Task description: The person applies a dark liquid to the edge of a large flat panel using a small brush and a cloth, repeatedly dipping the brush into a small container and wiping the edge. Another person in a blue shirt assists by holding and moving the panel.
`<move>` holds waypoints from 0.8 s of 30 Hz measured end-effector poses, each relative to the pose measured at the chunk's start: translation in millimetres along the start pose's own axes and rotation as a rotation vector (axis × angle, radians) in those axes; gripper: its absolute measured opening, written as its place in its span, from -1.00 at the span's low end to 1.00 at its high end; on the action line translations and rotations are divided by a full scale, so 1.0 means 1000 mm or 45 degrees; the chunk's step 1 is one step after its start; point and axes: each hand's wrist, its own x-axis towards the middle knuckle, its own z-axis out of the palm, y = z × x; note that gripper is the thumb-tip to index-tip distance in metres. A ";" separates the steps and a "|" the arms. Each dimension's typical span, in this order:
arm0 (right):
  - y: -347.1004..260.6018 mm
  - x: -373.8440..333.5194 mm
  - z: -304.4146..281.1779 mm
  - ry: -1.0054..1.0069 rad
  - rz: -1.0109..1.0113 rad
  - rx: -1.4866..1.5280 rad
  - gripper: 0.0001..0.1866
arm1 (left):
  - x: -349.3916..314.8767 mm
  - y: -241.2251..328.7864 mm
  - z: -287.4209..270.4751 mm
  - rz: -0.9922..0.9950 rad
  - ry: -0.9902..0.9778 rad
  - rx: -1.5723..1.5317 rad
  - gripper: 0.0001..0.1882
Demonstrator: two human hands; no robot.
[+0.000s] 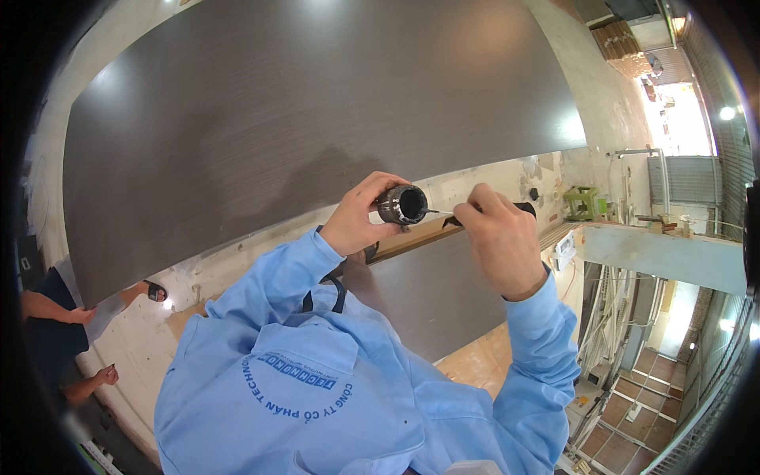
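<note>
My left hand (356, 215) is wrapped around a small dark open-topped jar (389, 206), its rim and side smeared with black and its mouth turned toward my right hand. The jar's inside looks black; its contents cannot be made out. My right hand (503, 241) closes on a slim tool with a black end (525, 208). From my fingers its thin metal shaft points to the jar's rim; whether it touches is unclear. A dark piece also shows beneath those fingers. Just beyond the jar lies a large dark brown panel (317, 103).
Closer to my body is another brown-grey panel (435, 297). At the left, another person's hand (81, 316) is at the big panel's corner. A green stool (582, 203) stands on the floor at right, near a rack of long strips (609, 317).
</note>
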 end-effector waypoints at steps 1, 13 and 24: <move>0.001 -0.001 -0.003 0.031 0.045 0.003 -0.92 | 0.001 0.002 -0.001 0.009 0.007 0.013 -0.34; -0.024 0.014 -0.022 -0.026 0.082 0.045 -0.93 | -0.007 0.010 -0.018 0.052 0.011 -0.074 -0.29; -0.027 0.003 0.008 0.240 -0.039 -0.231 -0.85 | -0.012 0.005 -0.019 0.099 0.084 -0.159 -0.32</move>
